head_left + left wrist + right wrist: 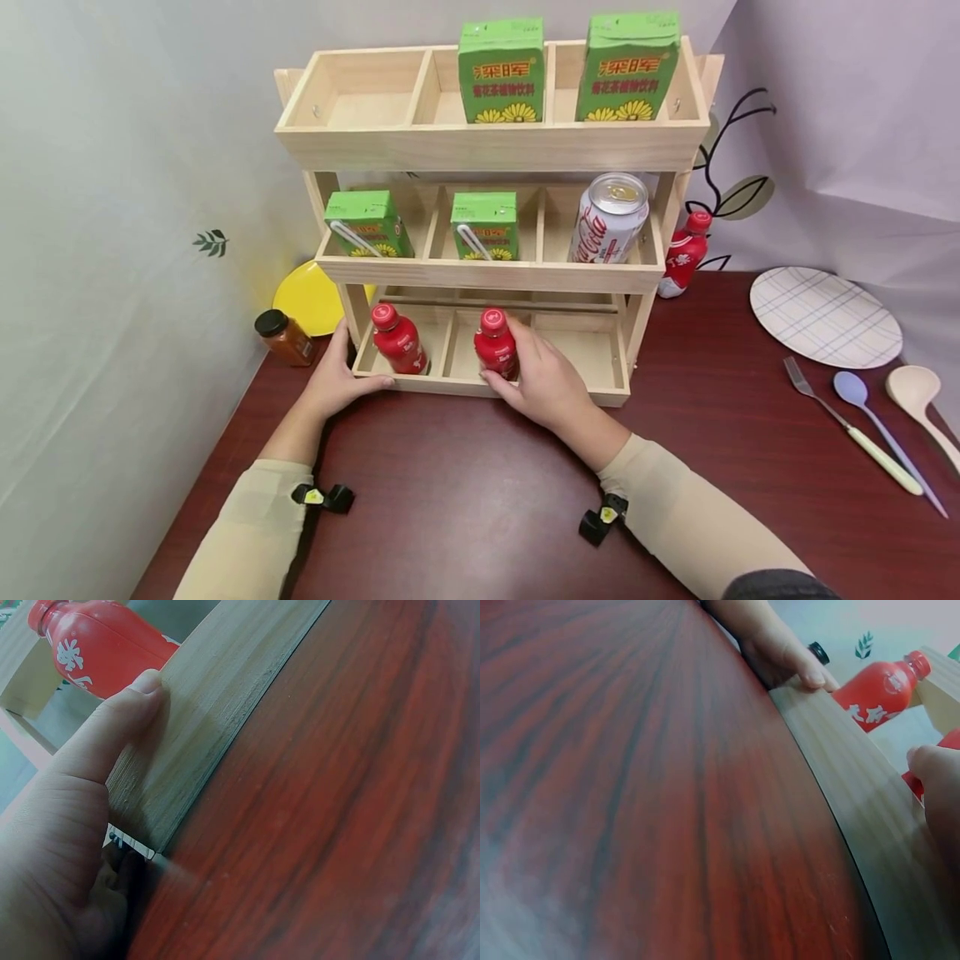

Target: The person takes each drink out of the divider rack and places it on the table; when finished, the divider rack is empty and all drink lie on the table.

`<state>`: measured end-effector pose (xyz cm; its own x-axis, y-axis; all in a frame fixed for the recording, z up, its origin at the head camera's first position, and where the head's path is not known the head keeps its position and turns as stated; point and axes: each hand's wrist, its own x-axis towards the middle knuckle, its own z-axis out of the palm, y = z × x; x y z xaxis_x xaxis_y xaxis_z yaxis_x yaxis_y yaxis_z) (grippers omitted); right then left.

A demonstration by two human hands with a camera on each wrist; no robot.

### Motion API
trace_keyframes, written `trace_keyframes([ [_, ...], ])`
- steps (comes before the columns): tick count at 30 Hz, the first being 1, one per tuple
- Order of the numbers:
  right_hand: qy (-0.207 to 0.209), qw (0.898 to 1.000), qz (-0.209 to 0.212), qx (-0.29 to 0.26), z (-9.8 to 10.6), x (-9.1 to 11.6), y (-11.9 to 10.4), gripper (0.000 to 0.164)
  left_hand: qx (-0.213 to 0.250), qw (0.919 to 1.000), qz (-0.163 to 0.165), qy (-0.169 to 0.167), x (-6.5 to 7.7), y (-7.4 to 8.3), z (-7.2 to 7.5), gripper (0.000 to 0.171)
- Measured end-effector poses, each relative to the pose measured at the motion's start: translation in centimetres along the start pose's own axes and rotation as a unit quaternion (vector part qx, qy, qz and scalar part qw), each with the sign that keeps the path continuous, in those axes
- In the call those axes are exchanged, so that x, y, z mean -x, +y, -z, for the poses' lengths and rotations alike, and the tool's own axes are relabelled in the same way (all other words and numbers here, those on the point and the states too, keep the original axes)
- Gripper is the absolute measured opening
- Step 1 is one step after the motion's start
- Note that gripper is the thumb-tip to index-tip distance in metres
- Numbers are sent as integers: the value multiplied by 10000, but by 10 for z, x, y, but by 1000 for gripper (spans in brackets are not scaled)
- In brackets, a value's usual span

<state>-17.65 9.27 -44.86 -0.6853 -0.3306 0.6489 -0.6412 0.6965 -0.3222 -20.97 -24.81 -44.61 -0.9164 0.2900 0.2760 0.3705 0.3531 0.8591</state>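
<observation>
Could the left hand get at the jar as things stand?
Probably yes: the jar is close beside the left hand, nothing visible between them, though the hand would likely have to release the shelf.

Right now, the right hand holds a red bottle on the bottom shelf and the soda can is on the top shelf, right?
Not quite: the head view shows the soda can on the middle shelf, not the top. The right hand does hold a red bottle on the bottom shelf.

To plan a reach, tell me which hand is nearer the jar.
Left. The left hand grips the shelf's lower left corner, just right of the jar; the right hand holds a red bottle in the bottom middle compartment, farther right.
</observation>
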Motion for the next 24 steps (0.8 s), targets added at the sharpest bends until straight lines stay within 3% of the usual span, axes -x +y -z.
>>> trace_keyframes([
  [17, -345, 9970, -278, -630, 4, 3, 2, 78, -106, 9999, 95, -29, 0, 2, -1, 111],
  [24, -22, 9954, -239, -926, 7, 4, 3, 80, -198, 9997, 161, -9, 0, 3, -1, 109],
])
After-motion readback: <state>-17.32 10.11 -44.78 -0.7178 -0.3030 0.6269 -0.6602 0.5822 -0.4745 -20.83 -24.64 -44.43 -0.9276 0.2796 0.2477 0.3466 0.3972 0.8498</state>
